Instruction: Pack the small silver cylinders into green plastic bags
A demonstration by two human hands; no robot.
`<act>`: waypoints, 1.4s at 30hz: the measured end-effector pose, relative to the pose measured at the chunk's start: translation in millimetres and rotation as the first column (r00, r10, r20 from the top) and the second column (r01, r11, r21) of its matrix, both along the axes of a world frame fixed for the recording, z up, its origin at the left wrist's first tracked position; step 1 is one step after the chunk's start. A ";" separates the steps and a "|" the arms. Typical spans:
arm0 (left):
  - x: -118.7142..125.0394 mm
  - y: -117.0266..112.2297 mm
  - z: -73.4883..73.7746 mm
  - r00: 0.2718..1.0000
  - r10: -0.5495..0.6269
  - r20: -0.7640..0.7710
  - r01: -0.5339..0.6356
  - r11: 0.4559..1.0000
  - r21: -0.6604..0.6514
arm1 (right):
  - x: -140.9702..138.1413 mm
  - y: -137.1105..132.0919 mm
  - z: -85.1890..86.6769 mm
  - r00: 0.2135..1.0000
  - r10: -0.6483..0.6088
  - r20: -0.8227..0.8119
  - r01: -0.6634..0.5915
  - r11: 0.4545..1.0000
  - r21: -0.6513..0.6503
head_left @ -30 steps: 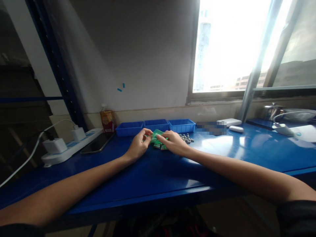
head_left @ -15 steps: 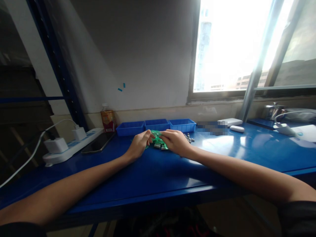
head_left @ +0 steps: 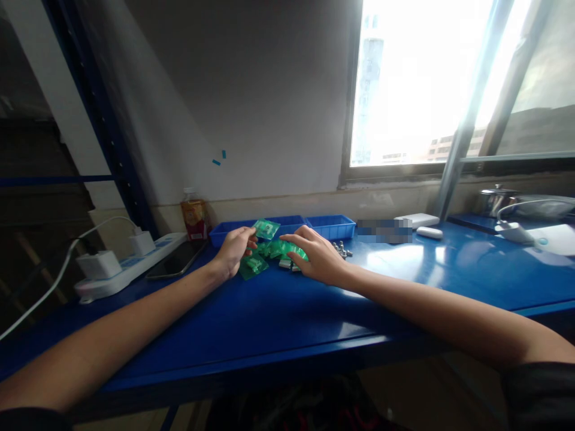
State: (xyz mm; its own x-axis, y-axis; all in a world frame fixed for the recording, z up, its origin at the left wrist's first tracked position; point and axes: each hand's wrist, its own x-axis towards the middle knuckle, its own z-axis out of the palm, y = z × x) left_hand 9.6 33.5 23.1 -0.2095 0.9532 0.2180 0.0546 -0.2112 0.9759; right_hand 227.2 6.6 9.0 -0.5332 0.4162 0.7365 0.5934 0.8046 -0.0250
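My left hand point(head_left: 233, 251) pinches a small green packet point(head_left: 266, 228) and holds it raised above the blue table point(head_left: 287, 311), in front of the left blue tray point(head_left: 229, 231). A second green packet point(head_left: 254, 264) lies on the table just below that hand. My right hand point(head_left: 317, 257) rests palm down, fingers spread, on a heap of green packets point(head_left: 281, 248) with small metal parts among them. More small metal parts point(head_left: 341, 248) lie just right of that hand.
Three shallow blue trays, the right one point(head_left: 331, 226), line the back edge. A bottle point(head_left: 194, 216), a dark phone point(head_left: 177, 258) and a white power strip point(head_left: 121, 266) with plugs sit at left. White devices point(head_left: 422, 220) and a metal pot point(head_left: 496, 200) stand at right under the window.
My left hand has drawn away to the left and lifted one green packet off the heap. Another packet now lies apart on the table. My right hand stays on the heap.
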 end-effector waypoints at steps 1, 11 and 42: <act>-5.2 5.6 1.4 0.999 0.034 0.018 -0.034 0.999 0.009 | -0.2 -0.9 -0.2 1.000 0.006 0.008 -0.006 1.000 -0.013; -30.4 33.5 -20.3 0.955 0.128 -0.266 -0.108 0.990 0.089 | -3.2 -6.8 -3.0 0.970 0.081 0.228 -0.046 0.987 -0.155; -24.9 19.4 -26.5 0.174 0.194 -0.965 0.151 0.963 0.221 | -0.1 -9.6 -3.6 0.902 0.116 0.415 -0.035 0.980 -0.198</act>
State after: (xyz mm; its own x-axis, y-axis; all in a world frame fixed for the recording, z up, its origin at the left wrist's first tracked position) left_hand -15.3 52.9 -3.4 0.3197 0.8375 0.4432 0.9271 -0.3730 0.0360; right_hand 227.1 -3.0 5.4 -0.8119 0.4671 0.3501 0.5183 0.8528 0.0644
